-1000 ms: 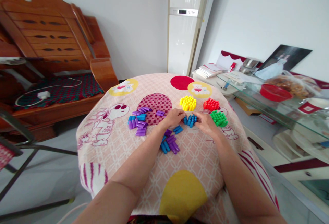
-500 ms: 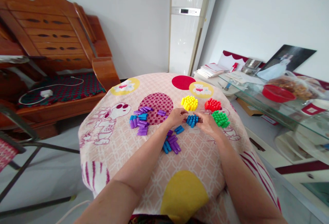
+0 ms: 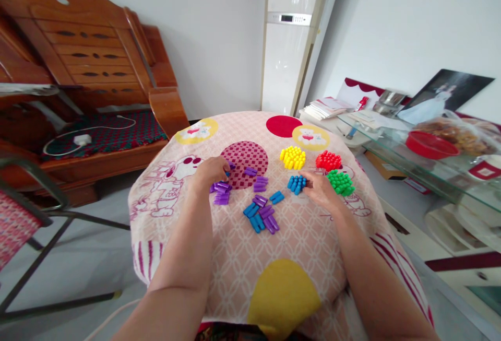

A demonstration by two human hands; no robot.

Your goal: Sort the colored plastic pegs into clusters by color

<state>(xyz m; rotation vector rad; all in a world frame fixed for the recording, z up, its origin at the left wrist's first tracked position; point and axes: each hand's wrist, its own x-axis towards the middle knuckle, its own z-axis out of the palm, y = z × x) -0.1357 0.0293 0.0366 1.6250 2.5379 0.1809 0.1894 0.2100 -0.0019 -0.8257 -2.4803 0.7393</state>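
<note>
My left hand (image 3: 213, 170) is over the left pile of purple plastic pieces (image 3: 221, 195), its fingers curled down onto a blue piece (image 3: 227, 174) at the fingertips. The hand covers part of that pile. My right hand (image 3: 319, 187) rests at the right side of an upright cluster of blue plastic pieces (image 3: 296, 184), thumb and forefinger apart and touching its edge. Between the hands lie loose purple pieces (image 3: 269, 218) and blue pieces (image 3: 256, 221), some joined in short rows. A short blue row (image 3: 277, 197) lies just left of the cluster.
Upright clusters of yellow (image 3: 293, 157), red (image 3: 329, 160) and green (image 3: 340, 183) pieces stand beyond and beside my right hand. A patterned cloth (image 3: 219, 289) covers the round table. A glass-topped cabinet (image 3: 391, 148) stands right, a wooden bench (image 3: 97, 69) left.
My left hand has moved left from the blue cluster to the purple and blue pile. My right hand stays beside the cluster. The view has shifted slightly.
</note>
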